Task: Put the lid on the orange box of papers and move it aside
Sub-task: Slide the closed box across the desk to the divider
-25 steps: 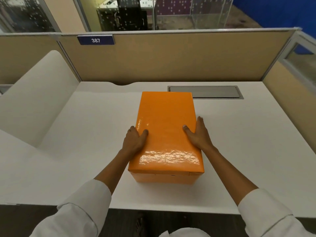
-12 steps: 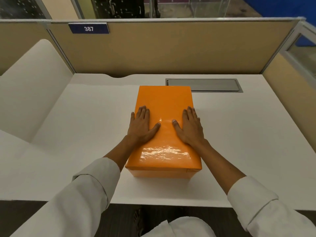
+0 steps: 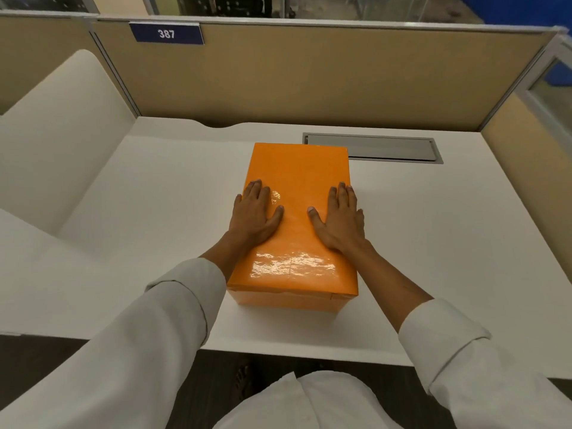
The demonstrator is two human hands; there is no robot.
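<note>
White sleeves lead up to both hands lying flat and spread on the glossy lid: left hand by its left edge, right hand by its right. Beneath it the orange box sits mid-table, lid apparently seated. Closing looks done; next, I judge, grip the sides and slide it aside, clear of the grey cable hatch beyond.

I see the box at the counter's middle, lid on — my left hand and right hand flat on its left and right edges; a hatch lies behind, right
</note>
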